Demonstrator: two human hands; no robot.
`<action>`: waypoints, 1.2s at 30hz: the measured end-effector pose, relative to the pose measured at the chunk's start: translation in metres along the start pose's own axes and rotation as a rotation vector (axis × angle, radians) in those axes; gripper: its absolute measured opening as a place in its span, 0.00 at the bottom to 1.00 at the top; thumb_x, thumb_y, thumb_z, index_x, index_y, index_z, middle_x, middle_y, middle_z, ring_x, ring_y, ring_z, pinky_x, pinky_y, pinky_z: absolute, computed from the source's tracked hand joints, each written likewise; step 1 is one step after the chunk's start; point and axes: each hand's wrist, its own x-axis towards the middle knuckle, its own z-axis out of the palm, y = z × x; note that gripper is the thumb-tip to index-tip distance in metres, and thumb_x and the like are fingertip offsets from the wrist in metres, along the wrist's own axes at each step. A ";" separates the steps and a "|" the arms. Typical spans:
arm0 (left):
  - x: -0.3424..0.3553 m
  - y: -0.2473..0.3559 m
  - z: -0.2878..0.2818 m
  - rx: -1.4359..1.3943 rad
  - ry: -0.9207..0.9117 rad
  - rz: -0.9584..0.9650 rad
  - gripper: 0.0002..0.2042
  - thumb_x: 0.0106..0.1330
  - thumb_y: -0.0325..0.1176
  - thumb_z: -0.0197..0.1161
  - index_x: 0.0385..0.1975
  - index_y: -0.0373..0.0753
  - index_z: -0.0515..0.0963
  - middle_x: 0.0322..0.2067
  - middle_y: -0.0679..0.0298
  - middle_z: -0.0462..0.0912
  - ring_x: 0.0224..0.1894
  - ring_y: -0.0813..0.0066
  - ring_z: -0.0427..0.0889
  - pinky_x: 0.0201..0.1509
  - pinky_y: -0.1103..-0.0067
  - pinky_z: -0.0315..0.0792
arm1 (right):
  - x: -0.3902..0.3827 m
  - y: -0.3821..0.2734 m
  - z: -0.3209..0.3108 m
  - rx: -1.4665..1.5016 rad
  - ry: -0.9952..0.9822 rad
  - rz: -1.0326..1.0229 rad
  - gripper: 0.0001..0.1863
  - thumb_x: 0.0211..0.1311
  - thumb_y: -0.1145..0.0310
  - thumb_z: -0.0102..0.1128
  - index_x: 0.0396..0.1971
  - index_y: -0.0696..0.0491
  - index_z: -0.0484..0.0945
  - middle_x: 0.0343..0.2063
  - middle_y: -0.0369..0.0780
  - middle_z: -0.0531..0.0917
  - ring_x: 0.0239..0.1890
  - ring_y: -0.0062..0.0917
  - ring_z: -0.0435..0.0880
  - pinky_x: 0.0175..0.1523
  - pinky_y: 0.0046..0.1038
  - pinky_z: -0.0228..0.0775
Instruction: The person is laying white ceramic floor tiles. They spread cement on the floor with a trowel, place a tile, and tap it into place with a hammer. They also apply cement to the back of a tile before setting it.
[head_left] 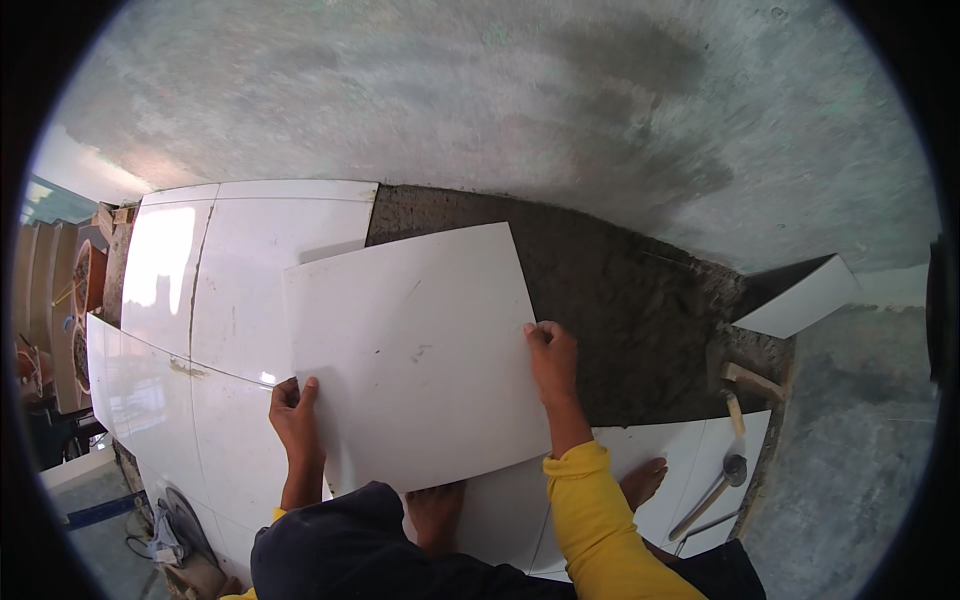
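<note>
A large white square tile (425, 350) is held up between my two hands, its pale face toward me with a few small dark marks. My left hand (295, 425) grips its left edge near the lower corner, thumb on the face. On the right edge, my right hand (555, 365) pinches it with the thumb on top; the fingers behind are hidden. The tile hangs partly over laid glossy white tiles (275, 240) and partly over a bed of dark wet mortar (625, 310).
A grey plastered wall (450, 90) rises beyond the mortar. At the right, another white tile (800, 298) leans by the wall. A rubber mallet (735, 468) and a light-handled tool (735, 412) lie near my right foot (643, 484). Reddish buckets (92, 275) stand far left; a grinder-like tool sits lower left.
</note>
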 end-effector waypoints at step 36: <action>0.053 0.035 0.125 0.324 -0.211 0.226 0.21 0.67 0.41 0.77 0.49 0.29 0.84 0.40 0.53 0.88 0.42 0.61 0.87 0.52 0.68 0.80 | 0.038 0.033 -0.069 0.191 0.232 0.083 0.18 0.74 0.64 0.71 0.49 0.66 0.85 0.45 0.44 0.88 0.47 0.29 0.84 0.60 0.33 0.75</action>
